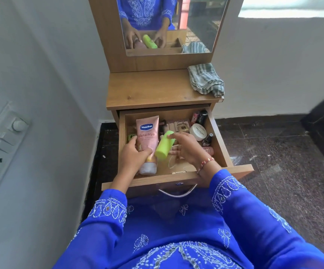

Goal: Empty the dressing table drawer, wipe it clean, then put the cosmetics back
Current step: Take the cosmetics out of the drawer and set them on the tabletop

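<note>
Both hands are down in the open drawer (220, 152) now; the left hand (133, 154) wraps around the lower part of the pink tube (147, 140), thumb across its front, the tube lying lengthwise with its pale cap (148, 168) toward the drawer's front edge; the right hand (186, 147) pinches the green bottle (164, 146) near its top, fingers curled over it, the bottle tilted and raised above the drawer floor just beside the tube; a beaded bracelet (205, 163) sits on that wrist; behind the hands the drawer is packed; a row of lipsticks (176, 124) runs along the back, a small square bottle (182, 128) beside them, a white jar (198, 132) to the right, a black tube (202, 117) and a pink one (195, 117) standing in the far right corner, a little dark bottle (208, 139) near the right wall; more small items lie half hidden under the hands, too covered to tell what they are; on the table top (147, 90) a striped cloth (205, 80) lies bunched at the right edge, well apart from the hands; the mirror (168, 26) above reflects both hands, the green bottle and the cloth; blue embroidered sleeves (234, 200) fill the foreground; a switchboard (2, 144) hangs on the left wall.
</note>
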The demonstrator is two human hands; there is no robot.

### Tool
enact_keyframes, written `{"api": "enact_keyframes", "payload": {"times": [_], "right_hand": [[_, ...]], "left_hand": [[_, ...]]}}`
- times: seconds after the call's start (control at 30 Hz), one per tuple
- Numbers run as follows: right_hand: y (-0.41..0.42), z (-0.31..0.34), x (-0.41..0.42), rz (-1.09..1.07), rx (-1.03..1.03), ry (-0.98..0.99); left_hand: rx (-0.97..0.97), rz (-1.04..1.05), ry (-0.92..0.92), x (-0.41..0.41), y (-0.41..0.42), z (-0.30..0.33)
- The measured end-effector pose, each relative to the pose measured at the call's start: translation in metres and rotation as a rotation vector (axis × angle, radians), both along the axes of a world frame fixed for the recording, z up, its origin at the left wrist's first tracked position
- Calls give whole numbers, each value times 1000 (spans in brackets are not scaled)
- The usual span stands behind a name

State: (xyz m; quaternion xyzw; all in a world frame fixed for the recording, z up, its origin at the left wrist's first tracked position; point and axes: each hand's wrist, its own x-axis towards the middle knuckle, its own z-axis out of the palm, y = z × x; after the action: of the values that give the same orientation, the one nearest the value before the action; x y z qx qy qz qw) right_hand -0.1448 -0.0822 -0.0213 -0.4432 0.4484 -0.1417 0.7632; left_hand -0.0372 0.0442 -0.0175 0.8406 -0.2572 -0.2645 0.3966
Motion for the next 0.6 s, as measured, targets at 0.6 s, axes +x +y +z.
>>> {"api": "enact_keyframes", "payload": {"times": [0.6], "right_hand": [[-35, 65, 40, -157, 17, -373]], "left_hand": [[-344, 150, 6, 58, -27, 64]]}}
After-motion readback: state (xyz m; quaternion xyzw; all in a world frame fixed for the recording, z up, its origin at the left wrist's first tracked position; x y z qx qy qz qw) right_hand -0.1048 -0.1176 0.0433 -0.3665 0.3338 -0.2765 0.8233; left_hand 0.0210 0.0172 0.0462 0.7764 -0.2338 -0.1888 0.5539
